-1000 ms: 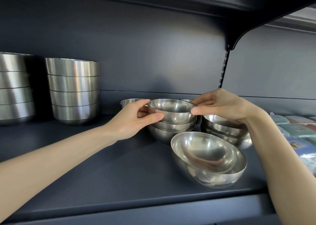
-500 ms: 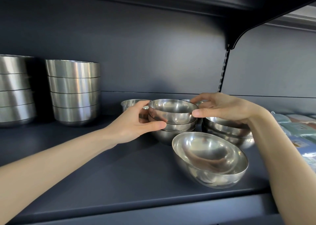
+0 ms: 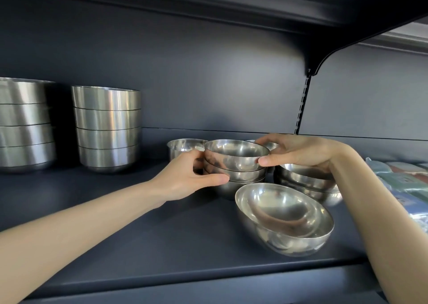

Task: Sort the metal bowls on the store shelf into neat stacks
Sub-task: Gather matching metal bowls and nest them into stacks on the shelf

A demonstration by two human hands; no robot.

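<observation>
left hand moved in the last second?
Yes. The left hand slid down: its thumb was on the top bowl, above the base line of the tall stack; now it lies below that line, on the lower bowls.

At the right edge of the shelf we see flat packets; behind, a slotted upright carries a bracket.

no readable text, labels on packages blurred
</observation>
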